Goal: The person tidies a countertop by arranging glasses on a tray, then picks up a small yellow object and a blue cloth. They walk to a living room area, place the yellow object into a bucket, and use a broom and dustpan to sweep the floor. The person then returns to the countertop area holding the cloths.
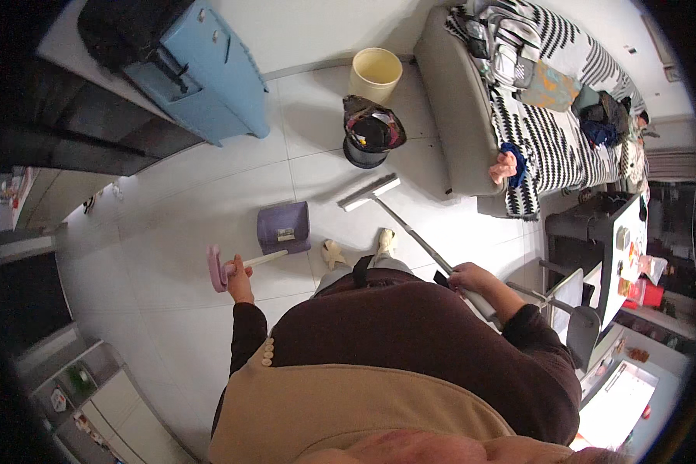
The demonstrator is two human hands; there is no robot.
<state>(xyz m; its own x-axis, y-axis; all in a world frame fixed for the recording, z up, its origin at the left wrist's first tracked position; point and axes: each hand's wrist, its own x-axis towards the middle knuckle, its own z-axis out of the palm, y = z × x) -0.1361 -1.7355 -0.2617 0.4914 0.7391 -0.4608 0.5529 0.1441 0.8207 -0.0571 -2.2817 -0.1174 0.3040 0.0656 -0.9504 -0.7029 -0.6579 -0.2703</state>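
Note:
My left hand (240, 280) is closed around the upper part of a dustpan's pale handle, just beside its pink looped end. The purple dustpan pan (283, 226) is low over the floor ahead of my feet; I cannot tell whether it touches. My right hand (472, 280) grips the grey pole of a long-handled broom (410, 230) at my right side. Its wide white head (371, 193) rests on the tiles, to the right of the dustpan and near a black bin.
A lined black bin (367, 155) and a cream bin (377, 72) stand ahead, by a grey sofa (460, 116) with a patterned cover and clothes. A blue cabinet (216, 77) is far left. On the right are a chair (580, 321) and a cluttered table (619, 255).

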